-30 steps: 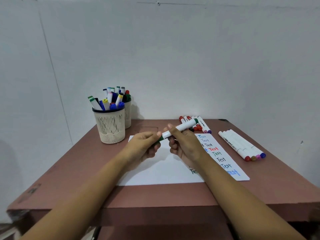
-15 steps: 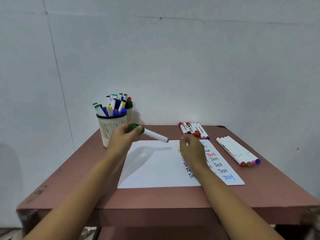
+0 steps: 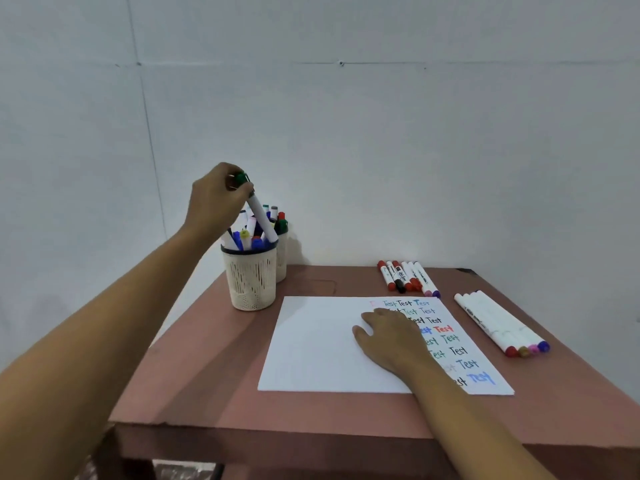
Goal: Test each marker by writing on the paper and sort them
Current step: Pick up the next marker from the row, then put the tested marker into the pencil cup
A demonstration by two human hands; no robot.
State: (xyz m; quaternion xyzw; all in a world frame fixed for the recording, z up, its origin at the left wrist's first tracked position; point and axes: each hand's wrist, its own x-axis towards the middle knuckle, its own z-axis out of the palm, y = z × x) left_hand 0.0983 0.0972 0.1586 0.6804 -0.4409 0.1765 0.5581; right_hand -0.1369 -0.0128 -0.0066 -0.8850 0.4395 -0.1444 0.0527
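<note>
Plain pale grey-white wall (image 3: 415,150) filled the back, crossed by thin seams (image 3: 381,63) with a small dark fastener (image 3: 341,63) on one. A reddish-brown table (image 3: 207,368) stood against it under soft, even light.

Reddish-brown bench (image 3: 194,375), cream mesh cup (image 3: 250,278) full of markers far left, second cup (image 3: 282,261) just behind it, white paper sheet (image 3: 311,348) in the middle — writing down its right side, marker row (image 3: 405,277) just beyond it, four white markers (image 3: 498,323) side by side to its right.
</note>
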